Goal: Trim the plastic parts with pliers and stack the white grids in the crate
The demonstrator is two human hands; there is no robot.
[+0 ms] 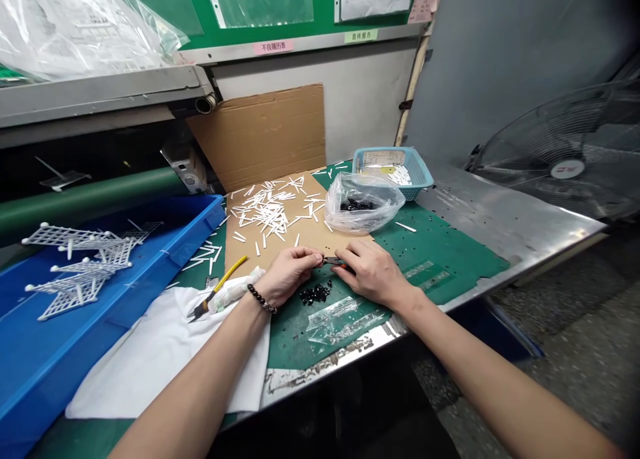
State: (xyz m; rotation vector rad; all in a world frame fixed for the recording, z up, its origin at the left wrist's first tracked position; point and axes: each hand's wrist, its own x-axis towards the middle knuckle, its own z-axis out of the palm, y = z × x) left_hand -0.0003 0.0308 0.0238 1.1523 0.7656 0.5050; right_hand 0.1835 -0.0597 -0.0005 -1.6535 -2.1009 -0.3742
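Observation:
My right hand (373, 270) is closed around small cutting pliers (332, 261) with orange-red grips, their dark jaws pointing left. At the tip of those jaws, my left hand (296, 272) pinches a tiny dark piece between thumb and fingers; its exact shape is too small to make out. Just below both hands, a pile of small shiny black parts (316, 293) lies on the green mat (290, 342). A clear plastic bag (345, 212) holding more black parts stands beyond my hands. Yellow-handled nippers (225, 280) rest on a white cloth (165, 359) left of my left hand.
White sticks (267, 209) lie scattered over a cardboard sheet (243, 245). A light-blue basket (425, 172) with white pieces sits behind the bag. To the left, a blue tray (30, 359) holds white lattice frames (83, 272). A large fan (565, 169) stands at the right.

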